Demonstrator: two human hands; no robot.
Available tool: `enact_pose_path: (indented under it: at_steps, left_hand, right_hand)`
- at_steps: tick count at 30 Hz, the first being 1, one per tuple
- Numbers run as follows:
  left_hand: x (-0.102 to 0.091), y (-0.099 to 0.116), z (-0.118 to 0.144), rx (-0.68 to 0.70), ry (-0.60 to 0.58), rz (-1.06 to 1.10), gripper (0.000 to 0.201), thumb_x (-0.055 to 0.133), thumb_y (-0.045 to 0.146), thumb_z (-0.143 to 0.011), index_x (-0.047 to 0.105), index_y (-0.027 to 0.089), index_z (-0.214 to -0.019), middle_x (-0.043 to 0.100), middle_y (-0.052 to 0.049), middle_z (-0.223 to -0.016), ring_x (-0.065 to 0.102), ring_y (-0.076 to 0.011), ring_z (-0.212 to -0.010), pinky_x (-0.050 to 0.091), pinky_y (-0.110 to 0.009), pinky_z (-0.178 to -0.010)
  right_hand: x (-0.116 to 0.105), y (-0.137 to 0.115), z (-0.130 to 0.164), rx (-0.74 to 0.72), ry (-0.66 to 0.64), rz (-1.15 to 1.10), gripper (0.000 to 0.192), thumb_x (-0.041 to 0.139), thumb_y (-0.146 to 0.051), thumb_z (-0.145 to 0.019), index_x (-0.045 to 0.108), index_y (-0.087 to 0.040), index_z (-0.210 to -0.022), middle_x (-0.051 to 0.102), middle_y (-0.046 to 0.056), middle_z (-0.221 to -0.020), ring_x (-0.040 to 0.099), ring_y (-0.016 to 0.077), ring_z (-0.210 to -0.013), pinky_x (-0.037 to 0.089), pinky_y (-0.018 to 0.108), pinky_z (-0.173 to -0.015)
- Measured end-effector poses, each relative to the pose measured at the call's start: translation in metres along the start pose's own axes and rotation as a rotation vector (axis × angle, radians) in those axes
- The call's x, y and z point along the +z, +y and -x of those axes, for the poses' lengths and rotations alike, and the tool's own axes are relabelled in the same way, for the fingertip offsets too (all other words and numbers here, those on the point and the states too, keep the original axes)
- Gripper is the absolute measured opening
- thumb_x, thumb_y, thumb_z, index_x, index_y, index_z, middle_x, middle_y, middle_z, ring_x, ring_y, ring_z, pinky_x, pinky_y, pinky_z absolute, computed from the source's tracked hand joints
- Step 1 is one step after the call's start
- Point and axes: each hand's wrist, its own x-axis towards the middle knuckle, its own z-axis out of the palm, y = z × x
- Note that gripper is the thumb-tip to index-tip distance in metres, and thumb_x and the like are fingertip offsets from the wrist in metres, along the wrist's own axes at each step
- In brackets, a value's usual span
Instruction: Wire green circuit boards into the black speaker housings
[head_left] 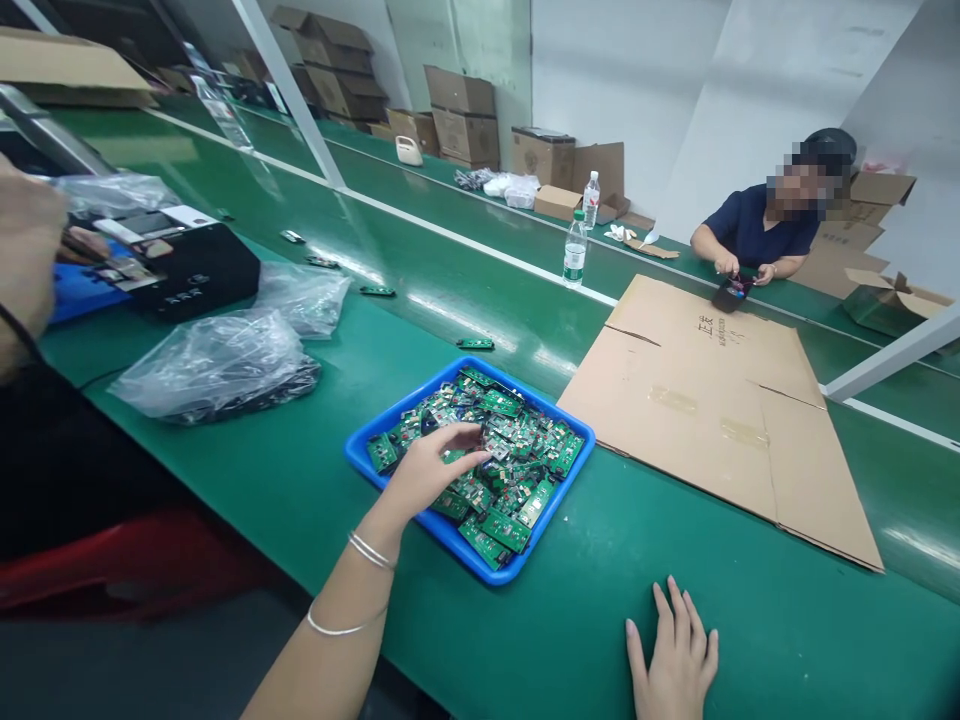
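Observation:
My left hand (429, 468) is over a blue tray (480, 577) heaped with small green circuit boards (510, 528). Its thumb and fingers curve apart above the boards, with a gap between them and no board plainly held. The fingertips are close to the boards near the middle of the heap; whether they touch any, I cannot tell. At the lower right, my right hand (677, 655) lies flat on the green table (592, 600), fingers spread and holding nothing.
A flattened cardboard box (720, 410) lies right of the tray. Clear plastic bags (217, 365) and a black box (202, 265) are at left, beside another person's hand (26, 250). Loose boards (475, 344) lie behind the tray. Across the table, a person (757, 225) handles a dark item near a bottle (575, 250).

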Motion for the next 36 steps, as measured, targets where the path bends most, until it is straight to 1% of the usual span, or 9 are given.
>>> enact_pose_path:
  at_steps: [3,6,11,19,24,28,30,32,36]
  left_hand:
    - [0.015,0.014,0.002,-0.042,-0.042,0.044,0.043,0.054,0.047,-0.074,0.052,0.013,-0.1,0.066,-0.008,-0.09,0.064,-0.0208,-0.08,0.053,-0.032,-0.07]
    - [0.046,0.029,0.006,-0.041,-0.124,0.008,0.033,0.061,0.039,-0.071,0.054,0.016,-0.093,0.064,-0.002,-0.078,0.063,-0.0176,-0.071,0.052,-0.028,-0.062]
    - [0.084,0.042,0.011,-0.033,-0.103,-0.219,0.022,0.063,0.023,-0.071,0.054,0.016,-0.09,0.057,-0.004,-0.079,0.058,-0.0222,-0.077,0.048,-0.034,-0.069]
    - [0.08,0.04,0.018,0.114,-0.133,-0.452,0.01,0.065,0.02,-0.071,0.058,0.017,-0.078,0.058,-0.006,-0.081,0.055,-0.0251,-0.084,0.048,-0.037,-0.074]
    - [0.077,0.034,0.031,0.195,-0.086,-0.486,0.027,0.054,0.03,-0.08,0.062,0.012,-0.098,0.059,-0.014,-0.102,0.052,-0.0285,-0.1,0.045,-0.043,-0.086]
    - [0.078,0.016,0.05,0.356,-0.032,-0.599,0.042,0.043,0.042,-0.083,0.06,0.015,-0.11,0.051,-0.019,-0.124,0.041,-0.0385,-0.119,0.04,-0.057,-0.089]
    - [0.082,0.005,0.058,0.414,0.003,-0.678,0.046,0.037,0.044,-0.085,0.056,0.017,-0.117,0.048,-0.019,-0.128,0.038,-0.0412,-0.12,0.038,-0.063,-0.086]
    - [0.088,-0.001,0.062,0.414,0.044,-0.707,0.047,0.031,0.04,-0.086,0.052,0.017,-0.121,0.048,-0.018,-0.129,0.039,-0.0403,-0.121,0.036,-0.064,-0.086]
    - [0.095,0.001,0.063,0.437,0.144,-0.717,0.046,0.028,0.035,-0.086,0.057,0.013,-0.115,0.053,-0.017,-0.124,0.043,-0.0388,-0.118,0.034,-0.065,-0.088]
  right_hand:
    - [0.0,0.0,0.0,-0.009,0.011,-0.006,0.059,0.021,-0.054,-0.086,0.056,-0.017,-0.115,0.048,0.01,-0.127,0.042,0.0318,-0.115,0.028,0.056,-0.094]
    - [0.001,0.001,0.0,-0.01,0.031,-0.011,0.059,0.021,-0.054,-0.086,0.057,-0.017,-0.114,0.049,0.01,-0.126,0.042,0.0321,-0.114,0.028,0.056,-0.093]
    - [0.001,0.0,0.0,-0.028,0.067,-0.038,0.056,0.024,-0.053,-0.086,0.056,-0.017,-0.114,0.05,0.011,-0.125,0.043,0.0323,-0.114,0.027,0.057,-0.094]
    - [0.004,0.003,0.001,-0.02,0.05,-0.134,0.049,0.035,-0.05,-0.084,0.054,-0.018,-0.116,0.049,0.013,-0.125,0.041,0.0351,-0.115,0.024,0.061,-0.094]
    - [0.018,0.005,0.006,-0.031,0.11,-0.14,0.047,0.035,-0.05,-0.084,0.055,-0.02,-0.114,0.05,0.012,-0.125,0.043,0.0357,-0.113,0.025,0.062,-0.093]
    - [0.02,0.019,0.002,-0.033,0.039,-0.163,0.041,0.039,-0.046,-0.083,0.052,-0.025,-0.117,0.048,0.009,-0.127,0.045,0.0352,-0.111,0.025,0.063,-0.092]
    - [0.013,0.03,-0.017,-0.066,-0.037,-0.191,0.041,0.04,-0.044,-0.084,0.048,-0.028,-0.121,0.047,0.008,-0.127,0.048,0.0333,-0.109,0.027,0.063,-0.092]
    - [-0.002,0.041,-0.053,-0.123,-0.097,-0.218,0.043,0.04,-0.041,-0.084,0.044,-0.027,-0.124,0.045,0.008,-0.13,0.046,0.0308,-0.113,0.03,0.059,-0.094]
    - [-0.038,0.044,-0.165,-0.154,-0.12,-0.192,0.047,0.047,-0.028,-0.082,0.043,-0.015,-0.126,0.036,0.012,-0.136,0.036,0.027,-0.123,0.033,0.042,-0.098]
